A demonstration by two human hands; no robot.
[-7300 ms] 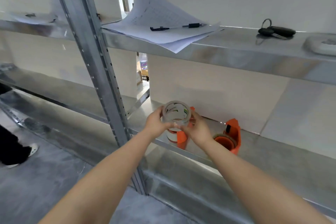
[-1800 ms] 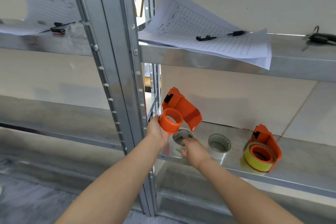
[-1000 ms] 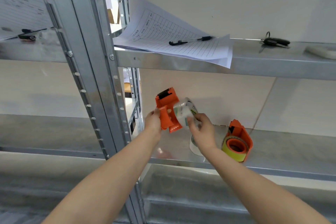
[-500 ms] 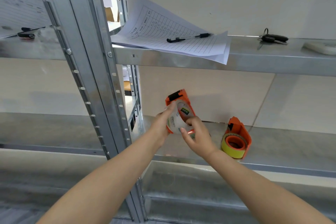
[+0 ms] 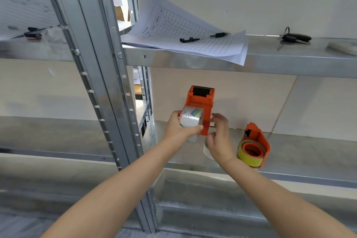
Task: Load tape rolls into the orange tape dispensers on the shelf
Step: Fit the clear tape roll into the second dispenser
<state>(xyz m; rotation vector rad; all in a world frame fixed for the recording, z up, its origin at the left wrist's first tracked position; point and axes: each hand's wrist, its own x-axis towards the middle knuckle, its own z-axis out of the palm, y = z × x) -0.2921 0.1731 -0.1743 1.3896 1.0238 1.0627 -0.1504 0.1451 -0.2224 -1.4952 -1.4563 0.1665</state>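
Centre frame, the left hand (image 5: 178, 130) wraps around the clear tape roll (image 5: 191, 119), seated in the raised orange dispenser (image 5: 201, 103), cutter teeth uppermost. The right hand (image 5: 220, 138) hovers just beside it, fingers loosely curled, gripping nothing. Lower right, a second dispenser (image 5: 257, 142) sits on the shelf (image 5: 309, 152) loaded with yellow tape (image 5: 249, 157).

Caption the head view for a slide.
Left hand holds an orange dispenser fitted with clear tape; right hand hovers open beside it.
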